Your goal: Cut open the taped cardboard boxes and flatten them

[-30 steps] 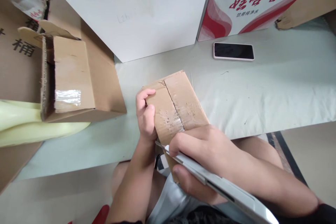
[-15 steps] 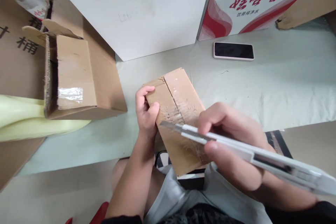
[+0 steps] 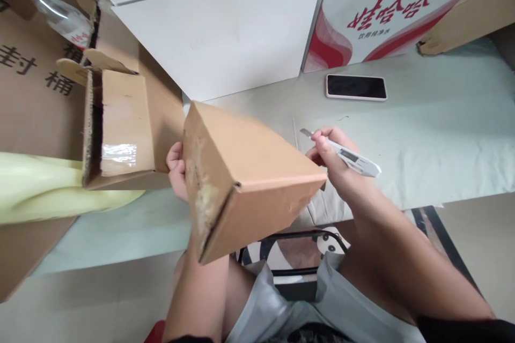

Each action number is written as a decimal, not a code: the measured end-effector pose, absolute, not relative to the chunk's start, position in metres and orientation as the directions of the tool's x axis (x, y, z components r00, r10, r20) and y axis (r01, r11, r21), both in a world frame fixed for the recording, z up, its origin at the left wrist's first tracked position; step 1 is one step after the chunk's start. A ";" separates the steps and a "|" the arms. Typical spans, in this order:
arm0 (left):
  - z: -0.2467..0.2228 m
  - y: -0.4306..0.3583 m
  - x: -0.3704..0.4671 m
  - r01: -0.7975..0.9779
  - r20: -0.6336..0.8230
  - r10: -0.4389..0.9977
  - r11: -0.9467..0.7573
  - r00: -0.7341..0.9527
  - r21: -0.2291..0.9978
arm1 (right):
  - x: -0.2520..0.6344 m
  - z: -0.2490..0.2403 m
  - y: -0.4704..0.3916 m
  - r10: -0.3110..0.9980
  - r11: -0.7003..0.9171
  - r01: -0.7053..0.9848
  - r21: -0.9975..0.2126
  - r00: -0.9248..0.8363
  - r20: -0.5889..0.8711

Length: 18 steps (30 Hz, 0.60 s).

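A brown cardboard box [image 3: 257, 155] is held up tilted over my lap, its taped, torn face turned to the left. My left hand [image 3: 177, 171] grips it at that left side, with part of the hand hidden behind the box. A white utility knife [image 3: 354, 161] with its blade out is pinched in my right hand [image 3: 333, 155], beside the box's right end. The blade points up and left, away from the cardboard. Some right-hand fingers are partly hidden near the box's right corner.
An open carton [image 3: 124, 123] stands at left, near a clear bottle [image 3: 56, 13] and yellow material [image 3: 36, 187]. White boxes [image 3: 241, 32] and a red-and-white carton [image 3: 374, 21] line the back. A phone [image 3: 356, 87] lies on the green cloth [image 3: 442, 134].
The box has been lifted and turned, so its taped face now points left. My right hand has moved up and away from that face, with the knife swung round.
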<state>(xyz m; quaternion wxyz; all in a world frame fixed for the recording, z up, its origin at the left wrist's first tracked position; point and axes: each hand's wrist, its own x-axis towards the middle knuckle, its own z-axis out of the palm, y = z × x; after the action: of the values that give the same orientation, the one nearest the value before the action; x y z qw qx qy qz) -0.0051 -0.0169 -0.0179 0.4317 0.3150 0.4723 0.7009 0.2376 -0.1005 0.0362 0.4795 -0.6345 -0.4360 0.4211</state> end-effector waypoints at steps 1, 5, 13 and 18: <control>-0.018 -0.017 -0.004 -0.319 0.026 0.887 -0.193 -0.460 0.928 | 0.236 0.038 -0.101 0.961 -0.193 0.139 -0.971 0.229 -0.158; -0.017 -0.021 -0.003 -0.349 0.017 0.875 -0.210 -0.483 0.913 | 0.236 0.046 -0.101 0.939 -0.327 0.177 -0.928 0.170 -0.299; -0.021 -0.030 -0.001 -0.385 -0.016 0.864 -0.207 -0.503 0.900 | 0.244 0.022 -0.093 0.947 -0.298 -0.191 -0.935 0.065 -0.315; -0.028 -0.029 0.002 -0.230 0.034 0.917 -0.136 -0.398 0.964 | 0.243 0.020 -0.086 0.921 -0.024 -0.283 -0.959 0.367 -0.131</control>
<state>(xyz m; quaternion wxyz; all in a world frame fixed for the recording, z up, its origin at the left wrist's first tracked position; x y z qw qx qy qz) 0.0018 -0.0287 -0.0285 0.4277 0.3440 0.4992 0.6705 0.2429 -0.0862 0.0195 0.6314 -0.5336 -0.2990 0.4766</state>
